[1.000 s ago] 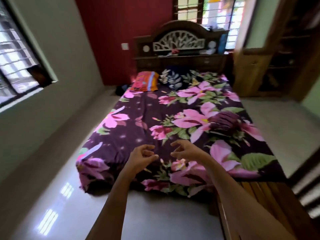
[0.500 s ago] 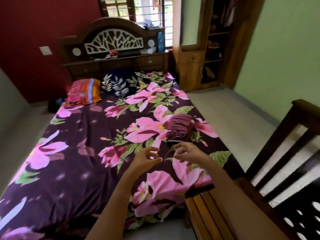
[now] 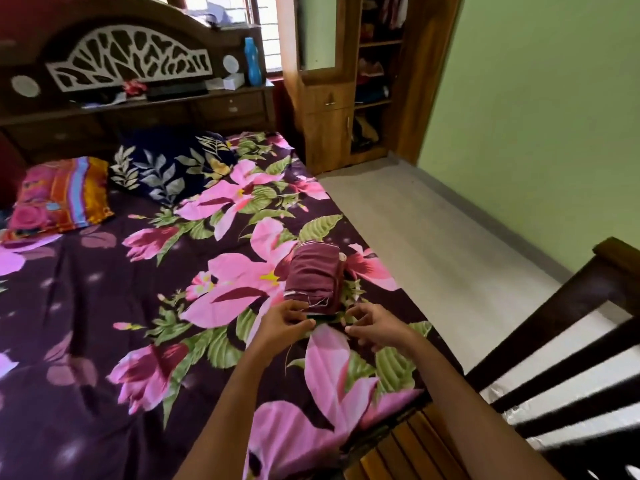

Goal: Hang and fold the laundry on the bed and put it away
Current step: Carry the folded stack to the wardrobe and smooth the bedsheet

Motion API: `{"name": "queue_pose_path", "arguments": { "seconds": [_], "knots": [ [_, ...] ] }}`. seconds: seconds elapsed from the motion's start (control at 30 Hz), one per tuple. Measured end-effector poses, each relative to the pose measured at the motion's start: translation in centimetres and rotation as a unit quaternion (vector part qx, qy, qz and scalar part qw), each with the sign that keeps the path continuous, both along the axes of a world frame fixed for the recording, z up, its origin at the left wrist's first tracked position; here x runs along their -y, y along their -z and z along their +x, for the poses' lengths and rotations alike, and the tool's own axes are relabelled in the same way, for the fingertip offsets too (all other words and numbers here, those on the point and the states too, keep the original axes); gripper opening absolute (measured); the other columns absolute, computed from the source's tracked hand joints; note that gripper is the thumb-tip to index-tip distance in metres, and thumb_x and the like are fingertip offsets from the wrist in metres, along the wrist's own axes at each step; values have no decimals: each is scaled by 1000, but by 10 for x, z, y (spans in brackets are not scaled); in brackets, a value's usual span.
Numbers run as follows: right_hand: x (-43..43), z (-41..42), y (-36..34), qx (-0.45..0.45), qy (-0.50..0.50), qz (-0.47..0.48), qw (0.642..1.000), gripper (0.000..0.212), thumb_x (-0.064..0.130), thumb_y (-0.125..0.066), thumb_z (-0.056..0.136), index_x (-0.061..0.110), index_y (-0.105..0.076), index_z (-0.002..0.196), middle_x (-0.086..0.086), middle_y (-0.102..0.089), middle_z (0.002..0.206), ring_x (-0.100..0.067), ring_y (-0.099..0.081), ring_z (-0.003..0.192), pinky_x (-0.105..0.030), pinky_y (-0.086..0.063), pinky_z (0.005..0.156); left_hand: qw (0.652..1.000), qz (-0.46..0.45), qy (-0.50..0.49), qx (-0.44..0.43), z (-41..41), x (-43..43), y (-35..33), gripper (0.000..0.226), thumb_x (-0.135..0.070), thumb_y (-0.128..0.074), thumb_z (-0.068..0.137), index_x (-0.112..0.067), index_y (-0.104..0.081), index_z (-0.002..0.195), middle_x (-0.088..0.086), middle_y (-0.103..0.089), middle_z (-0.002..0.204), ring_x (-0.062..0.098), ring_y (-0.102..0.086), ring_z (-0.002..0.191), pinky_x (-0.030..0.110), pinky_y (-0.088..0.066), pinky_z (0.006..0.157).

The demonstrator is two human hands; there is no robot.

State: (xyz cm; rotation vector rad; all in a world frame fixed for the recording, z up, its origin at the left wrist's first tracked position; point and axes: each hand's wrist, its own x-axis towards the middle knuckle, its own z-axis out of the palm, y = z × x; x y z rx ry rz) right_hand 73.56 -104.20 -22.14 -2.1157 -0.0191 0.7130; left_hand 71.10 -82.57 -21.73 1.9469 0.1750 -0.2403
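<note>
Our left grip (image 3: 282, 323) and right grip (image 3: 375, 329) had reached the folded cloth (image 3: 313, 275), so putting it away looked next. The left pinched its near edge; the right we couldn't tell.

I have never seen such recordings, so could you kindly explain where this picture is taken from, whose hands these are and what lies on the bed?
No machine: a person wears a camera on the head, looking forward and down, so both bare arms reach in from below. The left hand and right hand are at the near edge of a folded maroon garment lying on the bed with its flowered sheet. Whether either grips it is unclear. An orange striped pillow and a dark leaf-print pillow lie near the headboard; a wooden wardrobe stands beyond.
</note>
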Motion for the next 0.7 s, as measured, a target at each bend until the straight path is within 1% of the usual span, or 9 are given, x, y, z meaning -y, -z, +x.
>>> {"name": "queue_pose_path", "arguments": {
  "seconds": [0.13,0.23,0.3,0.37,0.43,0.5,0.53,0.6,0.7],
  "knots": [
    [-11,59,20,-26,13,-2,1000,40,31,-61,90,19,-48,126,3,-61,91,-12,-60,75,-24,-47,54,1000,-2,19,-13,68,-9,22,30,-7,-74,78,-9,-64,106,0,-62,76,1,-55,60,9,-44,57],
    [-26,113,45,-37,24,-1,999,39,37,-61,89,21,-49,123,2,-62,93,-12,-60,76,-26,-48,59,999,-2,29,-39,122,-25,47,28,-13,-76,76,-19,-64,101,2,-67,83,15,-65,78,24,-54,74],
    [-40,153,69,-41,50,12,998,42,39,-63,88,20,-50,123,1,-62,97,-13,-61,80,-24,-50,61,998,1,30,-55,162,-40,71,31,-22,-79,70,-24,-63,97,6,-69,88,20,-67,82,34,-55,79],
    [-55,189,95,-41,83,25,995,49,42,-65,85,20,-50,126,-2,-61,105,-15,-62,92,-27,-54,73,997,3,15,-79,202,-52,99,51,-40,-76,56,-20,-64,102,10,-68,93,24,-68,85,38,-56,79],
    [-68,221,129,-29,121,29,992,64,54,-68,77,25,-47,130,-4,-57,121,-17,-57,110,-36,-50,93,995,3,3,-98,239,-63,139,66,-49,-71,50,-16,-64,107,11,-68,97,29,-67,89,40,-56,80],
    [-75,245,161,-20,159,17,987,87,78,-64,58,39,-40,132,-4,-46,137,-18,-49,123,-39,-42,104,996,5,-2,-94,264,-65,161,62,-47,-74,58,-16,-62,110,7,-66,102,28,-65,94,36,-55,82],
    [-79,259,179,-25,168,2,985,93,84,-60,53,45,-35,133,-7,-39,143,-21,-45,127,-40,-39,107,995,0,-1,-99,277,-65,177,57,-42,-77,65,-17,-60,114,4,-63,106,23,-63,97,29,-52,83],
    [-84,276,197,-43,163,-41,985,90,74,-61,66,45,-23,142,-14,-20,151,-29,-34,135,-41,-32,110,995,8,25,-95,296,-64,203,63,-42,-75,73,-20,-52,128,3,-52,115,14,-51,107,15,-42,88],
    [-83,298,226,-59,159,-64,983,77,59,-57,83,53,-10,143,-19,6,153,-36,-15,142,-42,-24,112,994,45,41,-93,318,-59,242,95,-78,-59,53,-40,-36,138,11,-34,134,19,-35,128,25,-31,108]
  ]
}}
